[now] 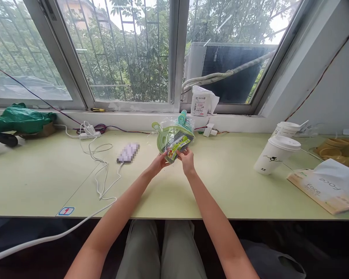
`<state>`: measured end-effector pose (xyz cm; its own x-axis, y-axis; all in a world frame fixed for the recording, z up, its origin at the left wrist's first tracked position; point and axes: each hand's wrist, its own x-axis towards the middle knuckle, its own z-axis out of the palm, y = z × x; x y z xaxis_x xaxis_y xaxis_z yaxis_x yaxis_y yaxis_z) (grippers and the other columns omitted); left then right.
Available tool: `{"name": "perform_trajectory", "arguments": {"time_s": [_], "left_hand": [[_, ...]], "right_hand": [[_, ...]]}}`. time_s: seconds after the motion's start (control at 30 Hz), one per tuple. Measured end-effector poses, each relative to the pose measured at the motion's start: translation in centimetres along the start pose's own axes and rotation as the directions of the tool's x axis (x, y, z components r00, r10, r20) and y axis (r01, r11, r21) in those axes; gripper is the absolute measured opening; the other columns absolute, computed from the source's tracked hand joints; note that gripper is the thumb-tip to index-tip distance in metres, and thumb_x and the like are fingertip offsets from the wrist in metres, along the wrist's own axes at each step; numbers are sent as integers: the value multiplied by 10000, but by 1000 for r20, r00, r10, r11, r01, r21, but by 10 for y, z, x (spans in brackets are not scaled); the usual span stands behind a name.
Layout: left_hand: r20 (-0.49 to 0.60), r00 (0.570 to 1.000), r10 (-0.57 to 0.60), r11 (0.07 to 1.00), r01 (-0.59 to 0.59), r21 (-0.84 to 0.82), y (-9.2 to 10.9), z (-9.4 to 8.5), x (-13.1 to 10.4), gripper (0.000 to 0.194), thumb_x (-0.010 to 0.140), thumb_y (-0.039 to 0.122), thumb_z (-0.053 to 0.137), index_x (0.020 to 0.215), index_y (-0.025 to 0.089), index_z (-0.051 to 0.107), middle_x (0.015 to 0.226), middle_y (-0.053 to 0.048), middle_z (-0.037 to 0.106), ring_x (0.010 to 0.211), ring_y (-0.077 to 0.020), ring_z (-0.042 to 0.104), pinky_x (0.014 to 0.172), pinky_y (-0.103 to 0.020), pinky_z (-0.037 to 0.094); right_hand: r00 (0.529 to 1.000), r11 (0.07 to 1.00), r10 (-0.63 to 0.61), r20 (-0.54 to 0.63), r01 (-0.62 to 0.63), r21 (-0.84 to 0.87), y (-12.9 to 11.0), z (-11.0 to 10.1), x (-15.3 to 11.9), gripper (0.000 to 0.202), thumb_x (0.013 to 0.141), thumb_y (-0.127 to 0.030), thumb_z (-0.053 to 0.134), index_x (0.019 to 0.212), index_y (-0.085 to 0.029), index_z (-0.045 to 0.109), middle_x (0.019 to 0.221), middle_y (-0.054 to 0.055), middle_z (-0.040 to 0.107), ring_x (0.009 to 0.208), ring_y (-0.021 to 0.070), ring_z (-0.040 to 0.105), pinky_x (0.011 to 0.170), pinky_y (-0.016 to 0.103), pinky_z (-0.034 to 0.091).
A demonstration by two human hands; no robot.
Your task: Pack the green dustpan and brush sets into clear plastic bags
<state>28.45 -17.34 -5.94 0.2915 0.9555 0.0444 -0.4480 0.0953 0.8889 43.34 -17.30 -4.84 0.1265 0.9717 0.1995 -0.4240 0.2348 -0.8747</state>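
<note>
A clear plastic packet (174,137) of green and teal plastic pieces was held just above the table (221,186), its lower label end pinched between the closed fingers of the left hand (159,161) and of the right hand (186,157), while the rest rose up and away beyond the fingertips. Since only that lower edge was gripped, the film could be judged likely to slip or tear, and the pieces might be spilled. The white cable (100,176), well left of the fingers, and the paper cup (275,155), well right, were less at risk.
</note>
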Motion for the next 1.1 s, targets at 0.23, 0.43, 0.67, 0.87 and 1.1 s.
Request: {"name": "perform_trajectory", "arguments": {"time_s": [0.23, 0.43, 0.67, 0.87, 1.1], "left_hand": [[-33, 987, 157, 987, -156, 32, -8, 9, -1, 472, 770, 353, 708, 1193, 197, 572, 1276, -91, 610, 1180, -238, 560, 1041, -407, 407], [132, 991, -8, 986, -14, 166, -24, 15, -3, 508, 762, 374, 718, 1232, 262, 562, 1295, -88, 597, 1236, -262, 522, 1043, -463, 378], [-78, 967, 242, 970, -243, -4, 2, 15, -3, 491, 746, 368, 717, 1175, 168, 588, 1208, -95, 647, 1214, -280, 533, 1035, -402, 405], [-79, 982, 173, 984, -174, -18, -3, 15, -8, 450, 713, 277, 729, 1123, 165, 584, 1176, -83, 663, 1186, -266, 555, 1032, -396, 423], [-258, 953, 158, 983, -128, 129, -12, -2, 6, 476, 657, 272, 745, 1080, 205, 538, 1137, -66, 655, 1054, -256, 622, 862, -426, 554]], "right_hand": [[999, 1000, -13, -43, 13, 7, 12, 8, -5, 489, 632, -310, 746, 1066, -166, 571, 999, 95, 704, 941, 217, 664, 823, 359, 565], [993, 998, -51, -103, 55, 28, 12, 6, -4, 495, 643, -316, 724, 1085, -176, 552, 1049, 111, 694, 927, 230, 669, 806, 368, 566], [999, 993, 43, 28, -46, 107, 12, 10, -5, 461, 608, -261, 755, 1021, -200, 559, 988, 65, 699, 944, 212, 663, 845, 375, 564], [1000, 985, 18, 24, -21, 173, 19, 12, -8, 478, 598, -251, 764, 1023, -208, 551, 970, 49, 701, 927, 208, 672, 863, 391, 567], [978, 980, 198, 60, -197, -27, 21, -2, 10, 271, 673, -236, 740, 886, -175, 583, 813, 47, 706, 802, 194, 694, 826, 394, 576]]}}
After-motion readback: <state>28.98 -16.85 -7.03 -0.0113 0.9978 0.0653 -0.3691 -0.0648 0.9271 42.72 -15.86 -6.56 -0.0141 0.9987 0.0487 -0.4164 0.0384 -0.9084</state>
